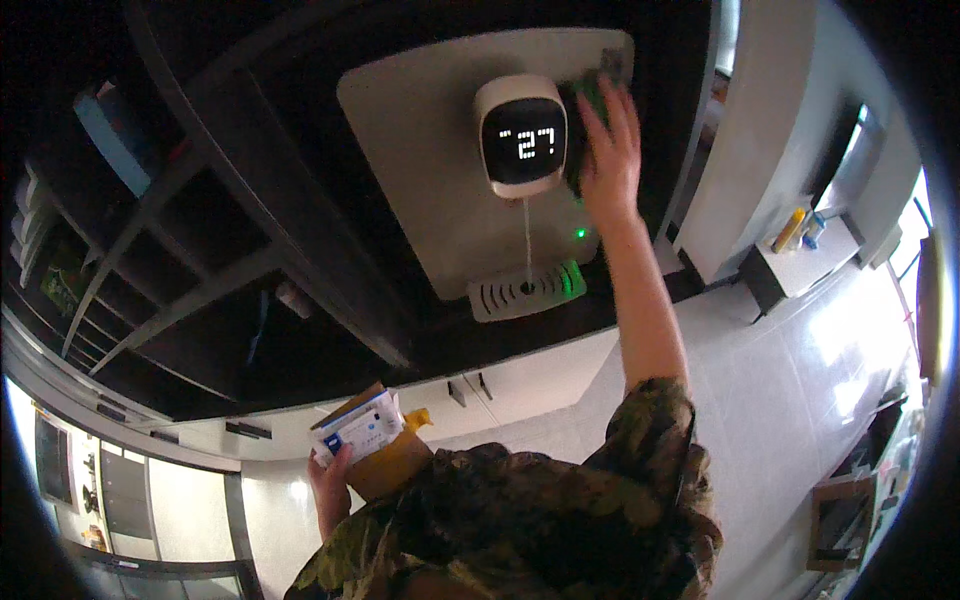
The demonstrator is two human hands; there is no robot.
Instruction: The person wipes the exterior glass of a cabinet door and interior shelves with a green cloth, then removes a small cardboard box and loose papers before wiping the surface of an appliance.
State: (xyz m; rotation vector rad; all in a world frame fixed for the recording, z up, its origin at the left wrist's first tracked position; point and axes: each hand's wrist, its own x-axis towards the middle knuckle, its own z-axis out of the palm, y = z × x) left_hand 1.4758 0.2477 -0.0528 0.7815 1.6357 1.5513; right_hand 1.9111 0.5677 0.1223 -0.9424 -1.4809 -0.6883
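Observation:
My right hand (613,161) reaches up beside a wall-mounted water dispenser, its fingers over a dark, blurred green cloth-like thing (592,97) against the pale back panel (420,180). Lit digits show on the black front of the dispenser's rounded head (523,139). A thin stream of water (528,240) falls from it to the slotted drip tray (495,296), where a green light shines on the right side. Low at the left, my left hand (332,480) holds an open cardboard box (390,469) with a white printed packet (367,427) and a bit of yellow material at its top.
Dark open shelves (225,315) stand left of the dispenser, with a light blue object (116,139) on one. Below the dark ledge are white cabinet doors (525,390) with dark handles. On the right, a small white table (814,259) bears a yellow bottle (789,229).

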